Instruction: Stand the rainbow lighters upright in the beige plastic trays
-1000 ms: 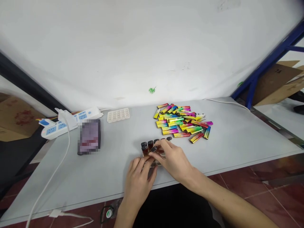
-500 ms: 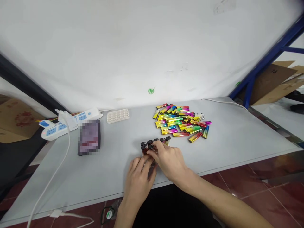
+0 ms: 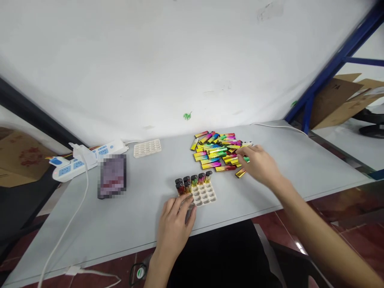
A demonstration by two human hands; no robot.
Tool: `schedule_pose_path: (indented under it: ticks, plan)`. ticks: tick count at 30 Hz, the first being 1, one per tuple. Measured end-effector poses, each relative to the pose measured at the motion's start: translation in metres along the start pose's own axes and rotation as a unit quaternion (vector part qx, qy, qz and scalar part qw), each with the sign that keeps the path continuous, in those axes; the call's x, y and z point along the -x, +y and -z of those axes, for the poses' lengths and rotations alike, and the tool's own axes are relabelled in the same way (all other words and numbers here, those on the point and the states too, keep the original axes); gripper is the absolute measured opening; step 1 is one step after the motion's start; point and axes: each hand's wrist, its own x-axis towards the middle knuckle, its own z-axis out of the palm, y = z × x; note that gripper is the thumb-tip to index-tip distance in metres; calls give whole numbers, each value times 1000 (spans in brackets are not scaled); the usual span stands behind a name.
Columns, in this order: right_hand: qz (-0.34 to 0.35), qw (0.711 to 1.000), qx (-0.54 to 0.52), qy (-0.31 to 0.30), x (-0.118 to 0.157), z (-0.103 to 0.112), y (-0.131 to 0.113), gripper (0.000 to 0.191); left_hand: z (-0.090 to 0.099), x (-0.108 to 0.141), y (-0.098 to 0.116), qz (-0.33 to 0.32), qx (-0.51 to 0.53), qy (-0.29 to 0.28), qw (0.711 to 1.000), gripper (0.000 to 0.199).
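A white tray (image 3: 207,197) with rows of oval holes lies near the table's front edge. Several lighters (image 3: 201,178) with black tops stand upright in its back and left holes. My left hand (image 3: 177,214) grips the tray's near left corner, with its fingers over the holes and the thumb apart; the hand covers part of the tray. Over the right side of a pile of shiny rainbow-coloured lighters (image 3: 217,151), my right hand (image 3: 258,164) is bent downward. Its fingers look apart, somewhat blurred, and I see nothing held in them.
Another white holed tray (image 3: 147,148) lies by the wall. To the left are a white power strip (image 3: 103,149), its cable, and a blurred-out dark item (image 3: 113,176). Cardboard boxes (image 3: 336,100) stand beyond the blue frame (image 3: 324,76) on the right.
My right hand has left the lighters in the tray and moved right and away to the pile. My left hand stays at the tray, whose holes now show.
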Motion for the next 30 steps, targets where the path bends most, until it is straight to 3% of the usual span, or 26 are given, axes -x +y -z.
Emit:
schedule_pose_path:
  ticks: [3,6,10,14,16,19,22,26,30]
  plan:
    - [81,992,41,-84,-16,-5,49,35,-1,0,0,-3,-5,1,1000,22]
    - [133,984,65,-103,-19,-12,70,33,-2,1,0,-1,-8,2,1000,21]
    - [146,986,24,-82,-15,-11,68,26,-2,1,0,0,-10,0,1000,20]
    - [86,980,-162,-77,-12,0,54,23,-3,1,0,3,-13,-2,1000,18]
    - [38,946,-304,-104,-11,4,43,26,-3,1,0,4,-14,-3,1000,18]
    - [-9,852,-505,-141,-11,4,22,30,-3,1,-1,3,-16,-1,1000,18]
    - [-28,782,-607,-142,-15,-6,1,32,-2,1,0,0,-14,-3,1000,18]
    - [-45,745,-649,-146,-25,-27,-20,37,-2,1,0,1,-13,-7,1000,18]
    - [-51,747,-645,-154,-35,-42,-31,38,-2,0,0,1,-16,-3,1000,18]
